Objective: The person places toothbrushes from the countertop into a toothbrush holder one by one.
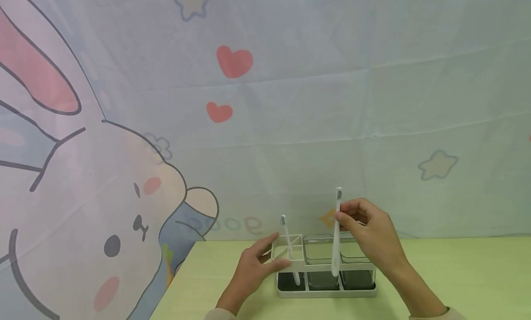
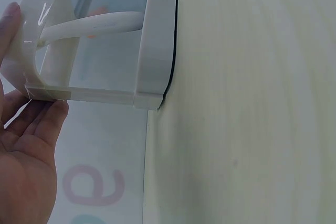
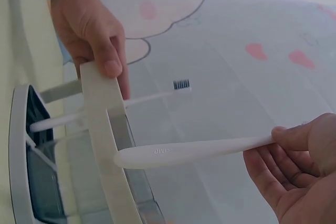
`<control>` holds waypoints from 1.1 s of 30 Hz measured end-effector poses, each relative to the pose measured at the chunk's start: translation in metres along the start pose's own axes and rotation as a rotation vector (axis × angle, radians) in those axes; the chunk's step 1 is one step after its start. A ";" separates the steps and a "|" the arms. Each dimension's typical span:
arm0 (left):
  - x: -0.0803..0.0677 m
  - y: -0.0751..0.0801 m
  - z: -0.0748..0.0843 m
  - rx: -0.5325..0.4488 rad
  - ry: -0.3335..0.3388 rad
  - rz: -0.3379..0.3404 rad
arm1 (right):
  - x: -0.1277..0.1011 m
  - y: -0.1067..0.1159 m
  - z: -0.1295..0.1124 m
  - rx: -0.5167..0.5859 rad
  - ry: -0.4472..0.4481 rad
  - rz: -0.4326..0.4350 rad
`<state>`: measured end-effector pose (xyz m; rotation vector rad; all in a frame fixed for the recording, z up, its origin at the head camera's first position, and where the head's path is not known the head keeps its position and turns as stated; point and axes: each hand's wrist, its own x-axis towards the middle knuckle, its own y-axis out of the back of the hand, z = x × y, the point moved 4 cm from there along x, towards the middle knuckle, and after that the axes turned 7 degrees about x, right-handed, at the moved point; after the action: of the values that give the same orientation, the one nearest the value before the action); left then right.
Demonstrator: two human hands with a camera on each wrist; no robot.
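Note:
My right hand [image 1: 375, 234] pinches a white toothbrush [image 1: 336, 246] near its neck. Its bristle head points up and the thick handle end hangs down in front of the holder's middle. Thumb and fingers of my left hand [image 1: 250, 267] grip the left end of the upper frame of a white toothbrush holder [image 1: 327, 293]. A second toothbrush [image 1: 289, 244] leans in the divided left slot, bristles up, its handle end down at the dark base. In the right wrist view, the held toothbrush's handle [image 3: 194, 153] lies across the holder's frame [image 3: 100, 124].
Two clear cups [image 1: 318, 250] sit in the holder's middle and right places. The holder stands on a pale yellow-green table [image 1: 464, 274]. Behind the table hangs a cloth backdrop [image 1: 298, 126] printed with a rabbit, hearts and stars.

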<state>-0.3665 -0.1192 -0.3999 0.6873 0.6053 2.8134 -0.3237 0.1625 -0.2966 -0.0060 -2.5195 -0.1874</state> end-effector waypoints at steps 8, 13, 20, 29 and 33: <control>0.001 0.000 -0.002 0.005 0.009 -0.001 | 0.004 -0.017 0.000 0.058 -0.017 0.022; 0.001 -0.001 -0.004 0.018 0.018 0.001 | 0.006 -0.025 0.000 0.073 -0.019 0.026; 0.003 -0.001 -0.004 0.036 -0.001 0.012 | 0.011 -0.034 0.002 0.116 -0.015 0.032; 0.005 -0.002 -0.006 0.028 0.019 0.015 | 0.016 -0.044 0.003 0.149 -0.023 0.020; 0.005 -0.002 -0.005 0.019 0.020 0.019 | 0.016 -0.048 0.002 0.161 -0.028 0.023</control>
<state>-0.3736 -0.1180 -0.4029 0.6724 0.6330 2.8384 -0.3406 0.1148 -0.2955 0.0269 -2.5540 0.0257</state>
